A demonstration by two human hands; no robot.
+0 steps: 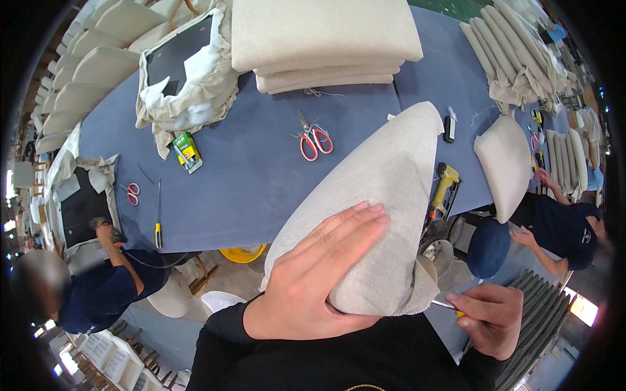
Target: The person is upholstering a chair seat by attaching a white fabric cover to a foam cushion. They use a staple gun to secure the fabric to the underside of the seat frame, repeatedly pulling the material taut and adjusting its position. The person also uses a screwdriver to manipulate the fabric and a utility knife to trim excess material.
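Observation:
A beige fabric-covered seat cushion (385,156) stands tilted in front of me, its lower corner close to my body. My left hand (319,274) holds that corner, fingers stretched together across the fabric and thumb at the lower edge. My right hand (489,316) is closed around a screwdriver (460,314), of which only a bit of yellow handle and the metal shaft show. The shaft's end meets a loose fold of fabric (425,287) at the cushion's lower right corner. Whether the tip is inside the fold is hidden.
On the blue table (248,176) lie red-handled scissors (314,140), a yellow staple gun (445,189), another screwdriver (158,221) and a green-yellow box (187,153). Stacked cushions (326,39) stand at the back. Co-workers sit left (98,287) and right (561,228).

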